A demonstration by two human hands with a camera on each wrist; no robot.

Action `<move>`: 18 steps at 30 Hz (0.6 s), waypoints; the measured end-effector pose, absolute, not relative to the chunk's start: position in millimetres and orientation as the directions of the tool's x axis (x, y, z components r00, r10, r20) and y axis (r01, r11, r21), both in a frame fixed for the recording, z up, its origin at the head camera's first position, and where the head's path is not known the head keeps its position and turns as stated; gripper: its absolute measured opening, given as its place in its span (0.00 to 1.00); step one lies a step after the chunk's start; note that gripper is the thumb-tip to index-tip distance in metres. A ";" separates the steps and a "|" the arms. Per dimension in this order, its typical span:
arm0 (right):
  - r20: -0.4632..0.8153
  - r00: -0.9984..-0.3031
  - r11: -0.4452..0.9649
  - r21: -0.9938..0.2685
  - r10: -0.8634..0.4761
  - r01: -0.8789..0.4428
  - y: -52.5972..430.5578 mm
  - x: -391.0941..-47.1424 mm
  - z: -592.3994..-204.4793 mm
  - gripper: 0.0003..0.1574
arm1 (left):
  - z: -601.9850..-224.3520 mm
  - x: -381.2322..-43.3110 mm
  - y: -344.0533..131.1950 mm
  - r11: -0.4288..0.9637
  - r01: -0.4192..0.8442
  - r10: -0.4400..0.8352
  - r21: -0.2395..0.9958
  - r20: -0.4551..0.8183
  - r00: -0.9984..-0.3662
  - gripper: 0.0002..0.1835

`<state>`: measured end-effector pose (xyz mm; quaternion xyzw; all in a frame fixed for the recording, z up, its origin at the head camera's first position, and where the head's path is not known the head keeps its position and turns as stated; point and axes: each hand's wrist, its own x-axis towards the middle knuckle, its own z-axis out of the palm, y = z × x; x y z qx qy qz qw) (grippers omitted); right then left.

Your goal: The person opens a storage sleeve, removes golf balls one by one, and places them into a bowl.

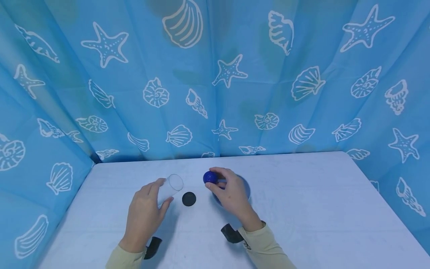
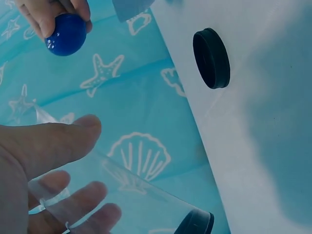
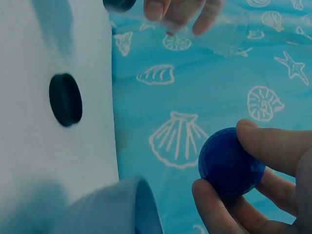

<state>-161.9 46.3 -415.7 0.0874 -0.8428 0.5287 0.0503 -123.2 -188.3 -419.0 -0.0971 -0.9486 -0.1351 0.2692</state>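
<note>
My left hand grips a clear plastic tube, tilted with its open mouth toward the right. A black cap closes the tube's lower end in the left wrist view. Between thumb and fingers, my right hand pinches a dark blue ball; its dimpled surface, like a golf ball's, shows in the right wrist view. The ball is held up to the right of the tube, apart from it. A round black lid lies on the table between the hands.
Partly behind my right hand, a blue-grey bowl stands on the white table. Blue curtains with white shell and starfish prints hang behind the table and at both sides. A black wrist camera sits below the right wrist.
</note>
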 end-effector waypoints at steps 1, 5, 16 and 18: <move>0.177 -0.980 0.439 -0.877 -0.085 -0.197 47.1 -162.4 -415.6 0.27 | -419.4 -123.5 -188.6 0.944 0.259 0.112 0.206 0.538 -0.836 0.36; 0.179 -0.982 0.487 -0.854 -0.054 -0.182 50.5 -164.1 -415.0 0.27 | -420.4 -124.3 -189.3 0.936 0.263 0.102 0.233 0.537 -0.837 0.36; 0.184 -0.982 0.491 -0.852 -0.042 -0.180 58.9 -168.2 -415.6 0.27 | -422.2 -126.2 -188.0 0.920 0.266 0.078 0.290 0.528 -0.845 0.36; 0.182 -0.982 0.497 -0.849 -0.044 -0.180 60.6 -169.2 -416.4 0.26 | -422.9 -126.8 -188.3 0.912 0.274 0.076 0.304 0.532 -0.844 0.36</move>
